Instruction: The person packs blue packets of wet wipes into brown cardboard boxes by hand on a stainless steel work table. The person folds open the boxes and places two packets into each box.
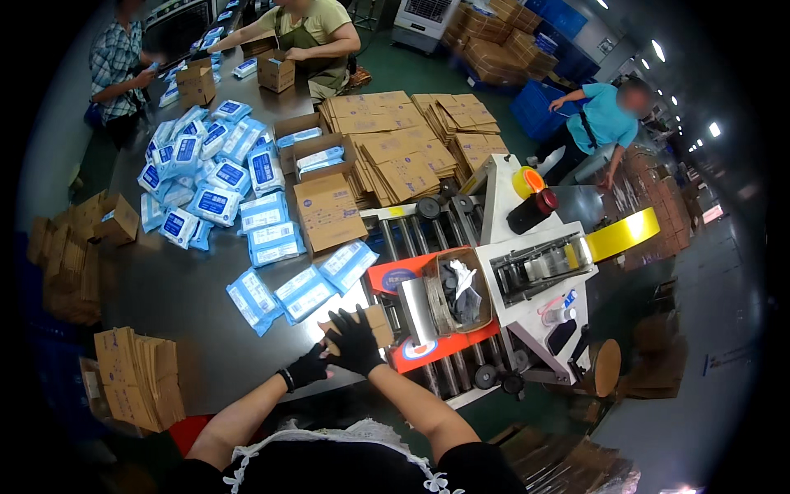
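Right now, pressing on a small brown carton (pixel 377 321) with both black-gloved hands. Right hand (pixel 355 339) laid flat on top, fingers spread wide, likely to hold the flaps down. Left hand (pixel 309 366) tucked against the carton's near left side, fingers curled; cannot tell whether pinching a flap or only bracing. Carton resting at the near right edge of the grey table (pixel 189 296), just beside the orange plate (pixel 393 278) and the rollers (pixel 411 235) of the white sealing machine (pixel 535 263), probably set there so as to be within reach of both.

Just left of the carton, lying loose: flat blue-and-white soft packs (pixel 304 288), each with a darker blue label patch in the middle. Farther and to the left, heaped in a much bigger pile (pixel 210 177) of the same packs, spread across the table for easy picking.

Beyond the loose packs, standing shut: one brown carton (pixel 329 212). Behind it, standing open with packs stacked inside: two more cartons (pixel 317 152). Piled far and right of those: fanned stacks of flattened brown cartons (pixel 403 140). Near left, another such stack (pixel 140 375) at the table's corner.

On the machine, mounted at the right: a broad yellow tape roll (pixel 621 235). At the far end of the table, packing similar cartons: two co-workers (pixel 317 33).
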{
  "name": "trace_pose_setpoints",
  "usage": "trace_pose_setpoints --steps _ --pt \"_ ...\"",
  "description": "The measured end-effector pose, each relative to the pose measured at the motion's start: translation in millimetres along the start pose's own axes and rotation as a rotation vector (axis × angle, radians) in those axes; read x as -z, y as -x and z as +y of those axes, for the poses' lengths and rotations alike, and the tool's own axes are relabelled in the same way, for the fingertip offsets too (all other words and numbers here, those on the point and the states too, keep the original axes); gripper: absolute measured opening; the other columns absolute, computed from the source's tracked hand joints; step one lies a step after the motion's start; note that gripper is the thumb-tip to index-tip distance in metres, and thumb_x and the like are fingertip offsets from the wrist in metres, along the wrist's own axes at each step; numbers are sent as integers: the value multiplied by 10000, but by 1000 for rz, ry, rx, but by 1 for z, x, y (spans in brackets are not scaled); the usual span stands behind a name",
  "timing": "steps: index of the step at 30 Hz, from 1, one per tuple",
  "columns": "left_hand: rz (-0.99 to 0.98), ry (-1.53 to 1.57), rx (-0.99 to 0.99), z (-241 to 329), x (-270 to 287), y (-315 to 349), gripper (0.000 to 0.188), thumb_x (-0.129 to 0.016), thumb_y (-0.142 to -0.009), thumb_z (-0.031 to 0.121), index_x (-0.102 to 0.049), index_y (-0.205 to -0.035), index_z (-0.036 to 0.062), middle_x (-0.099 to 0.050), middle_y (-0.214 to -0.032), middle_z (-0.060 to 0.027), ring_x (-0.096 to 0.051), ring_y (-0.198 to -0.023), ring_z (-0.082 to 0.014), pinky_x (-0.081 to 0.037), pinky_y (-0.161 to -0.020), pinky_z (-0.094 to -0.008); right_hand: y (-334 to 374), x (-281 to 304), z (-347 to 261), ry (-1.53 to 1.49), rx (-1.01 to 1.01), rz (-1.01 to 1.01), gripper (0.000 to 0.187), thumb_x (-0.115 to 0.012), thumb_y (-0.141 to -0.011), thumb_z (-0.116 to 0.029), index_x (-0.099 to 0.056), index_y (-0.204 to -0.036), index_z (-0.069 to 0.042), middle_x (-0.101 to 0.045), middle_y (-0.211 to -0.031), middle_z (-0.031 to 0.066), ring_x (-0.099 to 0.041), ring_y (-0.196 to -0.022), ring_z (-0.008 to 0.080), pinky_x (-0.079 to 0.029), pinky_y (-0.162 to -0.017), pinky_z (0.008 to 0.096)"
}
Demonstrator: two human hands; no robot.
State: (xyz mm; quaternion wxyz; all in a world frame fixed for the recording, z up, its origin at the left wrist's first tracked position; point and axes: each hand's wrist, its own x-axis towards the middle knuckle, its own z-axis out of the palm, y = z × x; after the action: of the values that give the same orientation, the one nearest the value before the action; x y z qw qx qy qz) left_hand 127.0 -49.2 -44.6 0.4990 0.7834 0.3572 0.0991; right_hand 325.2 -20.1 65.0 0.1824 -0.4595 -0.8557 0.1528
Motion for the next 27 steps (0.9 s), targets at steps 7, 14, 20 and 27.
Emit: trace_pose_setpoints --steps 7,14,20,27 --pt "205 142 259 25 -2 -9 641 -655 -802 287 -411 -1336 29 -454 -1337 -175 -434 -1245 -301 -350 -1028 -364 13 -8 38 2 -35 61 534 -712 -677 -385 -565 -1120 -126 -495 -1251 130 -409 -1218 336 -257 -1039 542" --pt "523 -131 319 19 36 42 581 -679 -762 232 -465 -1266 38 -520 -1245 -185 -501 -1159 -326 -393 -994 -385 8 8 48 357 -151 175 489 -613 -728 -393 -549 -1102 -85 -470 -1211 160 -389 -1211 367 -202 -1033 631" --pt "607 -252 390 -10 55 90 557 -718 -712 203 -515 -1200 28 -535 -1216 -179 -498 -1153 -331 -392 -995 -395 -87 -47 115 273 -560 147 624 -641 -724 -441 -521 -1184 -37 -431 -1314 210 -381 -1243 383 -258 -1064 502" --pt "721 -197 595 -14 75 174 565 -711 -730 168 -480 -1226 27 -516 -1212 -181 -483 -1153 -334 -381 -993 -395 -141 -49 116 287 -747 -227 962 -691 -500 -742 -557 -1122 -21 -649 -994 181 -635 -936 339 -509 -794 402"
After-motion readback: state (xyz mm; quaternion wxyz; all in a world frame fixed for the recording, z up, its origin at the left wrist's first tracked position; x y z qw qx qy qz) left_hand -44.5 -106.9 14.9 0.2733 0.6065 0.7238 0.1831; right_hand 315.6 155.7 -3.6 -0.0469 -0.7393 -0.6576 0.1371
